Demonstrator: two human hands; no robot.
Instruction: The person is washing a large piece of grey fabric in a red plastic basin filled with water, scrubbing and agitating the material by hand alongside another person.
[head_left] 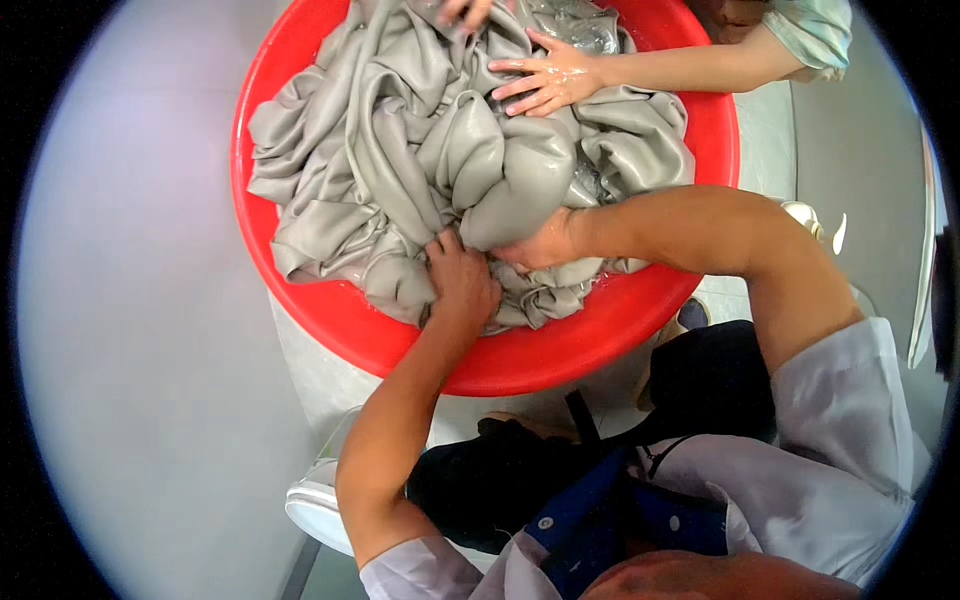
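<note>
The left hand (462, 278) was clenched on a wet fold of the grey cloth (420, 150) at the near side of the red basin (330, 320), knuckles up, fingers dug into the bunched fabric. The right hand (540, 245) lay just beside it, pushed under a thick roll of the same cloth; its fingers were hidden, so I could not tell whether its grip was closed or loose. The cloth filled most of the basin in soaked, glossy heaps, with a little water showing near the far rim.

Across the basin, another person's hand (545, 78) pressed flat and open on the cloth, and a second hand (462, 10) of theirs showed at the top edge.

To knead well here, I judged the two near hands should work against each other on one fold, pressing down and inward, keeping the cloth low in the basin so water stayed inside.
</note>
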